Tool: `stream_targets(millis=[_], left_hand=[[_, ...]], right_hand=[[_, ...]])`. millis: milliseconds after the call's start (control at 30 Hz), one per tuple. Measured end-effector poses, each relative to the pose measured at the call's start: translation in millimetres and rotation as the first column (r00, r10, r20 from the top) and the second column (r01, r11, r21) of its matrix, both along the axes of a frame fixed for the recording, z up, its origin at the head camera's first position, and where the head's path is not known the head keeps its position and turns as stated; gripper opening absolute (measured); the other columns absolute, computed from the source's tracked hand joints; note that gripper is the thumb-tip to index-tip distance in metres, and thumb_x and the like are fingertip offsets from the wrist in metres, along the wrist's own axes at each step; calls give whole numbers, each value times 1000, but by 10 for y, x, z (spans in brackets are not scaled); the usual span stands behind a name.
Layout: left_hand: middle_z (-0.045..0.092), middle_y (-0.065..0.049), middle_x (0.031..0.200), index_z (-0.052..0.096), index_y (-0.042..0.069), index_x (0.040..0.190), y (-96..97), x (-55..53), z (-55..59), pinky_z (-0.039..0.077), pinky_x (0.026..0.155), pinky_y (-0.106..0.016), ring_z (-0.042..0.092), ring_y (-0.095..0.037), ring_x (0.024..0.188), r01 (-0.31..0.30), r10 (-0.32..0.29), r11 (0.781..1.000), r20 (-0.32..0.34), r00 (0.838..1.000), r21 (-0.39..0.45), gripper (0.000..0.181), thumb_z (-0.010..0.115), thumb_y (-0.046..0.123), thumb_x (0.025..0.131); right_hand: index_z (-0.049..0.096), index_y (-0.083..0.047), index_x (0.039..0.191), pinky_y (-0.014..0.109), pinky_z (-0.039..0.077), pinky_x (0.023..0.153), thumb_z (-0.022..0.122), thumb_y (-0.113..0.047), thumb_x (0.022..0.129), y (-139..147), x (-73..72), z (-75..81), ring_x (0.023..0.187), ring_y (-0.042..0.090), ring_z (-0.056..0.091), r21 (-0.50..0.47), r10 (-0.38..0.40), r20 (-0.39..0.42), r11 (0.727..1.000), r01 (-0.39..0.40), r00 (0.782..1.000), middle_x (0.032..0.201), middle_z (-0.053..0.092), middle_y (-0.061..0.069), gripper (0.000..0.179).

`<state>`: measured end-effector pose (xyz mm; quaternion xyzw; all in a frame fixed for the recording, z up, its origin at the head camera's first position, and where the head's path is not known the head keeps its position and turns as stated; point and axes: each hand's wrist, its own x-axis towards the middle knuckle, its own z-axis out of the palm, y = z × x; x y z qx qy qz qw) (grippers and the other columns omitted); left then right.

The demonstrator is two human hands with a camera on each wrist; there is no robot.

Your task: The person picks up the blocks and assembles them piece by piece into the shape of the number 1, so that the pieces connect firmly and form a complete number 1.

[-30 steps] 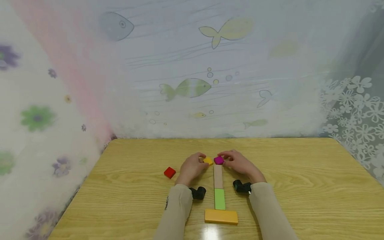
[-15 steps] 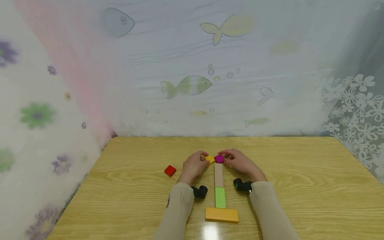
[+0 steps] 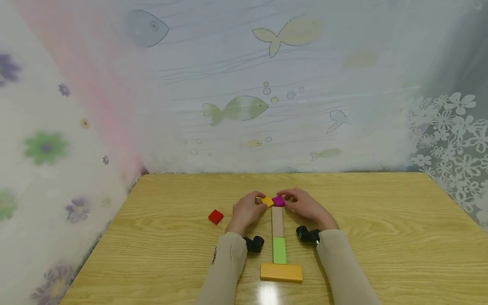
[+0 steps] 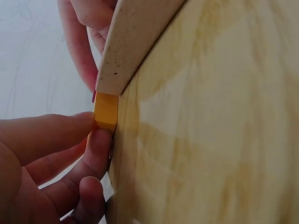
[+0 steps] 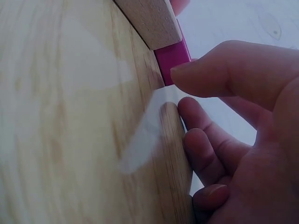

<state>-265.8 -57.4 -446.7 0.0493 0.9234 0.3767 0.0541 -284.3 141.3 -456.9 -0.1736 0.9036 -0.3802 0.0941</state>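
Note:
My left hand (image 3: 247,210) pinches a small yellow square block (image 3: 268,202) between thumb and fingers, flat on the table. Its corner meets a magenta square block (image 3: 279,201), which my right hand (image 3: 306,206) holds by its right side, thumb in front and index finger behind. Both squares sit at the far end of a plain wooden block (image 3: 277,221). In the left wrist view the yellow block (image 4: 106,111) touches the end of that plain block (image 4: 126,51). The right wrist view has my thumb against the magenta block (image 5: 172,60).
A light green block (image 3: 279,250) continues the line toward me, ending at a long orange block (image 3: 281,273) laid crosswise. To the left of my left hand lies a red square block (image 3: 215,217). Black wrist cameras (image 3: 254,244) hang beside the line. A printed curtain (image 3: 244,84) stands behind the table.
My left hand has slid the yellow block to the right, closing the gap to the magenta block. The right hand stays by the magenta block almost unmoved.

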Motion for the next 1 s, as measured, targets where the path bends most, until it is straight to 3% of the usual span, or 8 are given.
stream_targets(millis=[600,1000], left_hand=[[57,9,79,61,20,108,17,1,-5,27,76,-42,53,-11,74,38,-38,999,-8,999,-13,23,60,25,85],[57,11,78,60,22,109,21,-2,-23,27,74,-41,51,-10,72,45,-45,998,-13,999,-32,24,60,26,85]], right_hand=[[54,-12,121,32,40,63,55,-7,85,-5,-4,9,76,20,46,-16,10,13,1000,-10,1000,98,55,6,36],[54,-10,119,31,39,63,55,-7,85,-13,18,31,72,20,46,-44,-1,39,999,3,999,93,55,6,34]])
